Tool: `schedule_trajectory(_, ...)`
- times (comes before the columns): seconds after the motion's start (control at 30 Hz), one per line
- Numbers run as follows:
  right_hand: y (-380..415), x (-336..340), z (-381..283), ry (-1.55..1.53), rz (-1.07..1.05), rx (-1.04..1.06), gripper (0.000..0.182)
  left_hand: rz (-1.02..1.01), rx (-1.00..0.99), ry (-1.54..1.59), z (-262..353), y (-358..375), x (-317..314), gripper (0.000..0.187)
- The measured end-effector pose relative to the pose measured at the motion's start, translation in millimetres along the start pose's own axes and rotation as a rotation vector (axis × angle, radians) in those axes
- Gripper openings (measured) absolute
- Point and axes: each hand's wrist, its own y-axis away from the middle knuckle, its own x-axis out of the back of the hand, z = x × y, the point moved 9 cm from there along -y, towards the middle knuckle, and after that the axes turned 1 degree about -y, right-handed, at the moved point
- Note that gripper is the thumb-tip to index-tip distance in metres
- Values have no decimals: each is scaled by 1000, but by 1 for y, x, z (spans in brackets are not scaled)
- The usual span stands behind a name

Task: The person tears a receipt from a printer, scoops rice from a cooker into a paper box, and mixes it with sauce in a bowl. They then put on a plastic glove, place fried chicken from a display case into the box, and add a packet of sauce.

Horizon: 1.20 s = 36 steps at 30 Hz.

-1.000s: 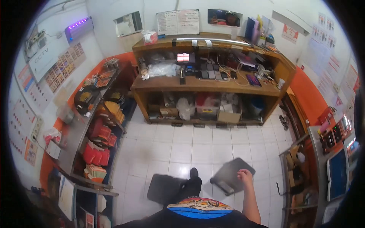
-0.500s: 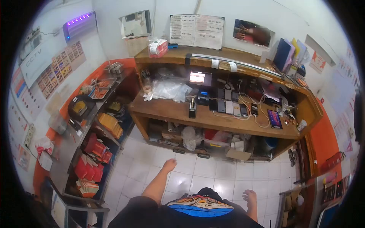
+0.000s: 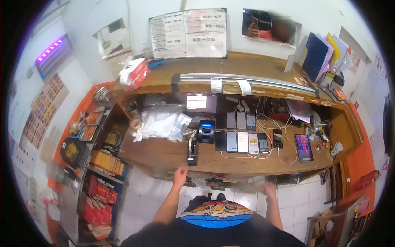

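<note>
My left hand (image 3: 180, 177) hangs just in front of the counter edge, its fingers curled into a loose fist with nothing seen in it. Closest to it on the counter (image 3: 164, 158) stands a black tape dispenser (image 3: 192, 151). Farther right, my right hand (image 3: 268, 189) is also before the counter, fingers loosely apart and somewhat blurred, holding nothing visible. Beyond the hands lie several phones (image 3: 243, 142) in two rows, some with lit screens. A tablet (image 3: 303, 148) with a coloured screen is at the right. Behind the dispenser sits a black label or receipt printer (image 3: 206, 131).
Clear plastic bags (image 3: 162, 123) cover the counter's left part, near a lit screen (image 3: 196, 101). White charging cables (image 3: 284, 123) trail among the phones. An upper shelf (image 3: 247, 66) overhangs the back. Shelving with red packets (image 3: 94, 212) stands left; another low unit (image 3: 323, 230) stands right.
The view has moved closer to the counter and tilted over it. Both hands have come forward to near the counter's front edge. More phone screens show lit.
</note>
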Motion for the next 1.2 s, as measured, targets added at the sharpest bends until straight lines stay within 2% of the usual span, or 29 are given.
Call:
schedule_trajectory(0.03, -24, -2, -15, 45, 35, 35, 15, 23, -79, 61, 47, -26, -4, 21)
schedule_trajectory(0.07, -20, -13, -57, 85, 85, 25, 15, 47, -155, 129, 101, -55, -8, 20)
schedule_trajectory(0.1, -33, -24, -76, 37, 37, 31, 17, 36, -236, 43, 163, -81, -6, 17)
schedule_trajectory(0.13, -55, -34, -85, -8, 3, 68, 17, 92, -481, -43, 217, -109, -10, 16)
schedule_trajectory(0.2, -74, -49, -108, -72, -23, 106, 16, 77, -600, -71, 301, -157, -18, 23)
schedule_trajectory(0.23, -63, -65, -136, -93, -15, 112, 16, 139, -799, -91, 351, -172, -14, 28)
schedule_trajectory(0.33, -54, -102, -167, -157, 23, 105, 17, 178, -1025, -185, 431, -223, -28, 43)
schedule_trajectory(0.43, -61, -148, -169, -159, -33, 101, 17, 161, -1130, -313, 444, -264, -55, 49)
schedule_trajectory(0.53, -63, -194, -179, -127, -103, 99, 18, 23, -1099, -332, 427, -288, -79, 51)
schedule_trajectory(0.77, -78, -239, -200, -85, -126, 39, 20, 83, -1121, -310, 422, -296, -82, 49)
schedule_trajectory(0.9, -99, -260, -268, -109, -91, 243, 14, 97, -1073, -295, 417, -304, -88, 50)
schedule_trajectory(0.97, -103, -281, -328, -9, -94, 587, 20, 105, -1076, -285, 419, -303, -89, 50)
schedule_trajectory(1.03, -79, -319, -394, -281, -224, 622, 45, 79, -1059, -278, 418, -303, -85, 49)
schedule_trajectory(1.1, -70, -348, -442, -218, -304, 845, 46, 59, -1049, -276, 419, -303, -80, 50)
schedule_trajectory(1.2, -70, -373, -467, -169, -203, 933, 39, 49, -1016, -265, 425, -302, -75, 49)
